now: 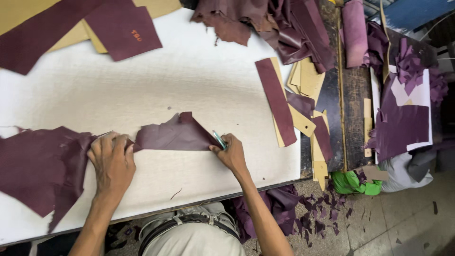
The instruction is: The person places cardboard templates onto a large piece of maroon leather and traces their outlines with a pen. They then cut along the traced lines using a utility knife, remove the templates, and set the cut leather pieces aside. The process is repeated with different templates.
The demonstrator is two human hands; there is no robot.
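A large maroon leather piece point(52, 166) was spread across the near left of the white worktop point(189, 80), with a folded flap of it point(175, 135) raised between the two hands. The left hand point(111, 163) was laid flat, fingers spread, pressing the leather down just beside the flap's left edge. The right hand point(231, 152) was closed around a small teal-handled cutting tool point(219, 140), whose tip was held against the flap's right corner.

The leather was judged thin, light and limp: it was seen creased and folded over on itself, with ragged edges, so it would probably shift or bunch unless pinned flat. A hold close to the cut line, with a flat palm, was judged safest; the surface looked matt rather than slippery.

By count, two hands and one tool were seen. One long maroon strip point(276, 102) lay right of centre, over tan card templates point(308, 78); their exact number could not be told, as they overlapped. One maroon square point(124, 28) lay at the far left, and one heap of crumpled leather point(265, 23) at the far edge. Many small offcuts point(317, 218) were scattered on the floor.
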